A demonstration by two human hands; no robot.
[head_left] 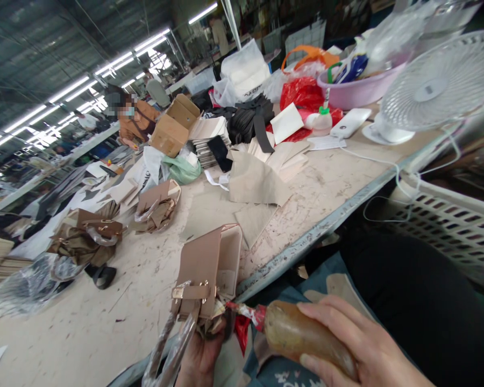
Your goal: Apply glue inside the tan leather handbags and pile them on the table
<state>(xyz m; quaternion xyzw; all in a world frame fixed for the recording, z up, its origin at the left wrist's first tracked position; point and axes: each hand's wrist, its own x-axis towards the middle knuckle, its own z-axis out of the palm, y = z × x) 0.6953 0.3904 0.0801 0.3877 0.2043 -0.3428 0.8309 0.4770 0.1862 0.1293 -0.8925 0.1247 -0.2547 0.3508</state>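
Note:
A tan handbag stands tilted at the table's front edge, with gold-coloured buckles and plastic-wrapped handles hanging toward me. My left hand is closed on its bunched lower part from below; the fingertips are partly hidden by the bag. In my right hand is a brownish squeeze bottle, fingers wrapped round it. Its red-taped nozzle points left and reaches the lower side of the bag, close to the left hand. Whether the tip touches the bag is hard to tell.
Two more brown bags lie on the worktable to the left. Beige sheets and a cardboard box are farther back. At right stand a white fan, a purple basin and a plastic crate. A co-worker is across the table.

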